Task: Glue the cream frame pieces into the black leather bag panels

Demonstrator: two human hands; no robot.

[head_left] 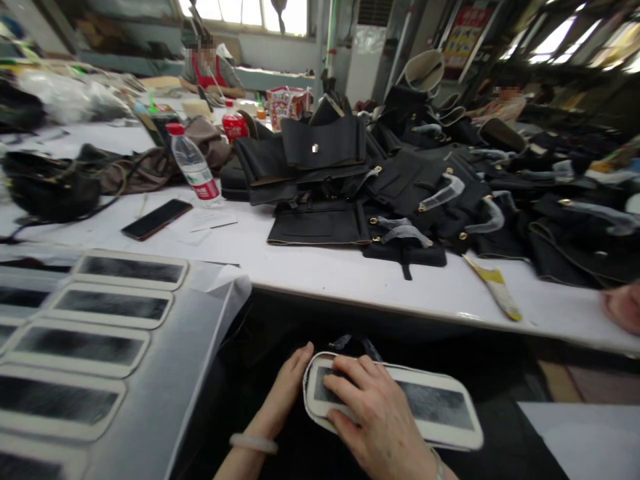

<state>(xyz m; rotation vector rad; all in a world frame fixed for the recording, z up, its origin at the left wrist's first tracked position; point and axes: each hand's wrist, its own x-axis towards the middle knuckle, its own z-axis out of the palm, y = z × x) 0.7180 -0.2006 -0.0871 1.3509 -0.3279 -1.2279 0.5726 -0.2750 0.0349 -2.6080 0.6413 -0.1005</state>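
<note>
A long rounded panel, white-rimmed with a dark middle, lies over black material in front of me. My right hand rests on its left part, fingers spread and pressing on the surface. At the panel's left end is my left hand, a bracelet on the wrist; its fingers point up along the edge and are partly hidden behind it, so their hold is unclear. Similar panels lie in a column on the grey board at the left.
Black bag pieces are heaped across the white table. A water bottle, a phone and a yellow tube lie or stand there. Two people sit behind; another person's hand is at the right edge.
</note>
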